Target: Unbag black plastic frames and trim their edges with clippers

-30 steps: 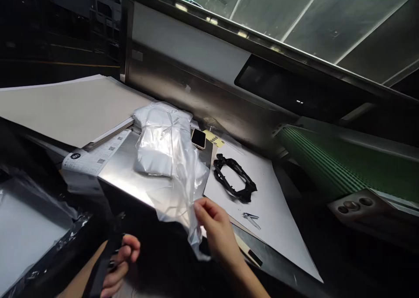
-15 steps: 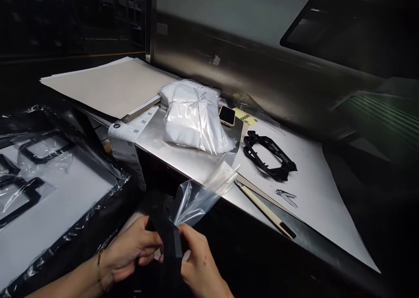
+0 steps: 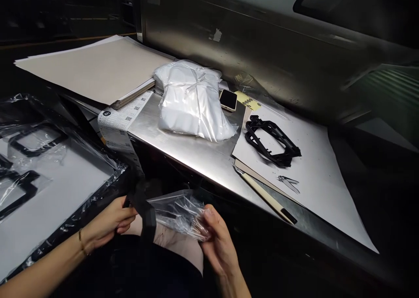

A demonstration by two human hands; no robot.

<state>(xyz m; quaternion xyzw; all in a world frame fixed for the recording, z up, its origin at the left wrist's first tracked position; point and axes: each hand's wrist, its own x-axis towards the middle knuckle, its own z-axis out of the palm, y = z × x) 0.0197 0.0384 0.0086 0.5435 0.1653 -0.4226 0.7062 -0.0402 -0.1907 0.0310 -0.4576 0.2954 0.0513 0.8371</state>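
Note:
My left hand [image 3: 113, 221] is closed around a dark plastic frame part [image 3: 148, 215], low in front of the bench; its lower end fades into the dark. My right hand [image 3: 220, 241] pinches a clear plastic bag [image 3: 178, 208] by its bunched right side. The bag stretches leftward to the frame part; whether the part is inside it I cannot tell. Beyond my hands, a black openwork plastic frame [image 3: 271, 141] lies on a white sheet [image 3: 314, 184], with small nippers [image 3: 288, 183] near it. A cream-handled knife-like tool [image 3: 265, 193] rests along the bench's front.
A tied stack of clear bags [image 3: 193, 101] lies on the metal bench [image 3: 153, 143], a phone [image 3: 228, 100] beside it. Cardboard sheets [image 3: 88, 69] are piled at the back left. At left, a box lined with black plastic [image 3: 88, 215] holds bagged black frames [image 3: 22, 189].
My right hand has moved right, away from the frame part, and now grips the bag, which came down from the bench edge. My left hand shifted left and up with the part.

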